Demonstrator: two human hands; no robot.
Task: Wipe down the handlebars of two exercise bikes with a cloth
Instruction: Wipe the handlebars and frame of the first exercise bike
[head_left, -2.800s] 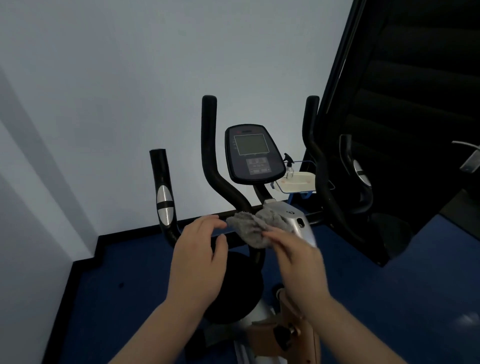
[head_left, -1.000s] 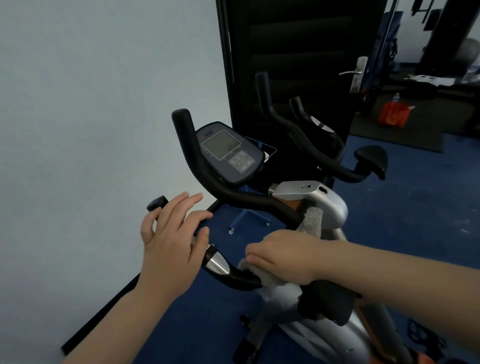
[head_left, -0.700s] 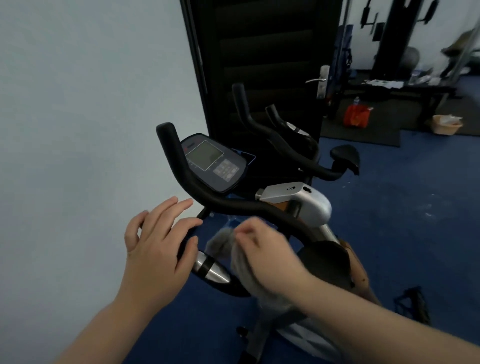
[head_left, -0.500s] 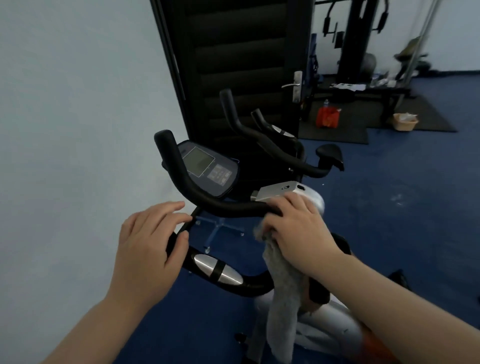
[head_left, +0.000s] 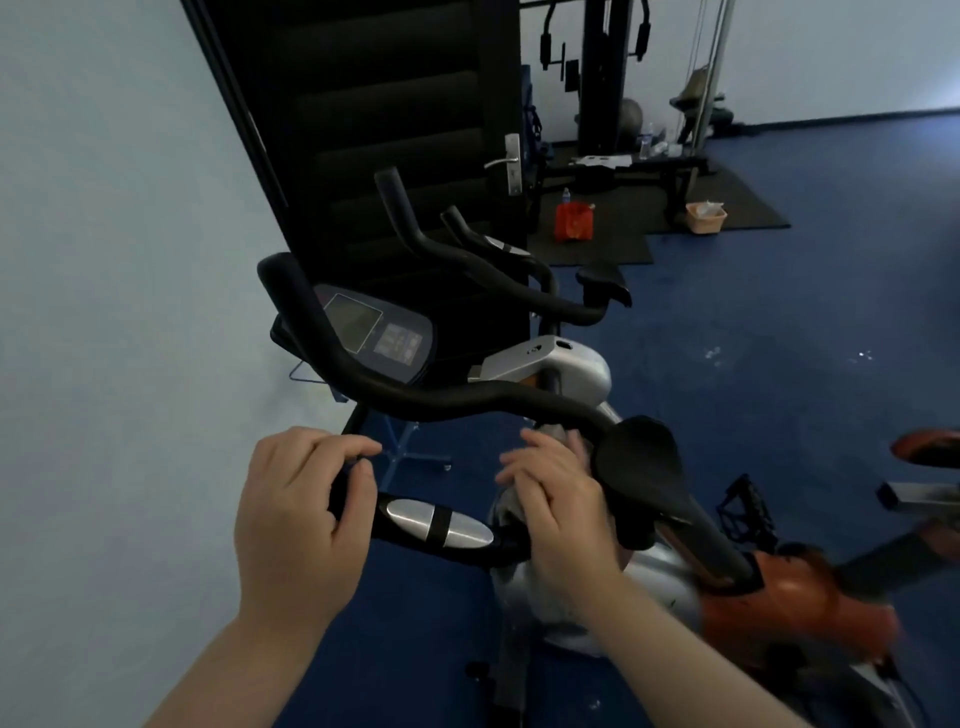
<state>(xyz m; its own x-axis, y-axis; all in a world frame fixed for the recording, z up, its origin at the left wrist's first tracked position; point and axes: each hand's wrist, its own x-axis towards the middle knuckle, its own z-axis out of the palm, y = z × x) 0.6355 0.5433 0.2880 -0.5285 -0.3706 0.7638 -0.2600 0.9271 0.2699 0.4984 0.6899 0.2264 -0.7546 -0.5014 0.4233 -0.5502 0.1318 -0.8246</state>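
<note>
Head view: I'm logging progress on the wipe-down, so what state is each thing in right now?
Left hand: curled round the end of the lower handlebar.
Right hand: pressing the cloth where the bars join; cloth mostly hidden.
Console: screen blank.
Door: open.
Saddle: unoccupied.

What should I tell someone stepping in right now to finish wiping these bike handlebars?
Left hand: grips the end of the lower handlebar, beside its silver sensor pads.
Right hand: holds the grey cloth, pressing it on the inner bend of that same bar. The cloth is mostly hidden under the hand.
Done: cannot tell from this view how much of the bike is already wiped.
Left: the upper handlebar, the far-side bars, then a second bike; an orange frame shows at the right edge.
</note>
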